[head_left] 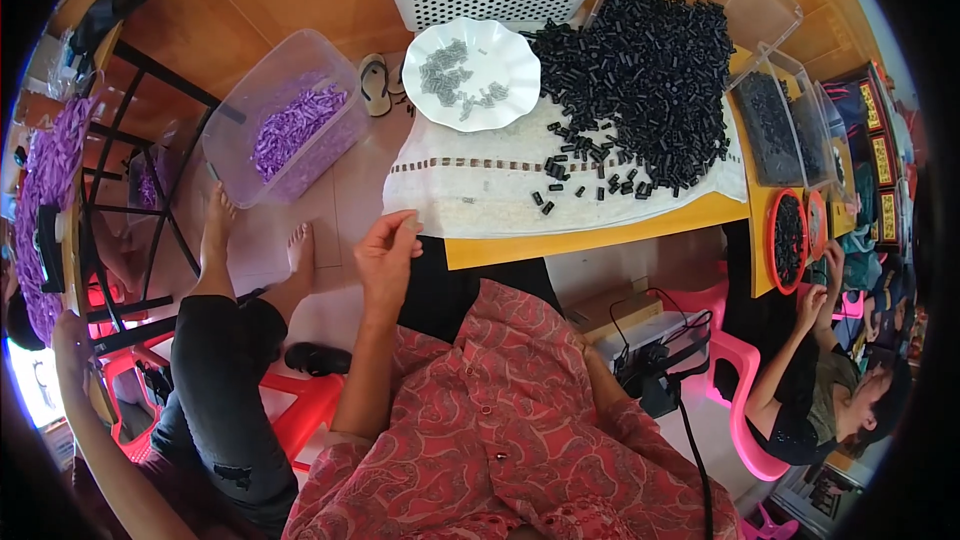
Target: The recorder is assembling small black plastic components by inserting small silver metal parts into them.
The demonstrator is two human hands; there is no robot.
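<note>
Now my left hand (pixel 387 252) pinches something tiny, fingers nearly closed, just short of the cloth (pixel 470 190). Right hand unseen. A loose pinch could drop it to the floor.

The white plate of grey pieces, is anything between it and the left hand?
Nothing visible blocks the way. The left hand is raised near the table's front edge, fingertips pinched together. Between it and the white plate lies only the flat white cloth. The pile of black pieces sits to the right, off that line. The right hand is hidden.
</note>
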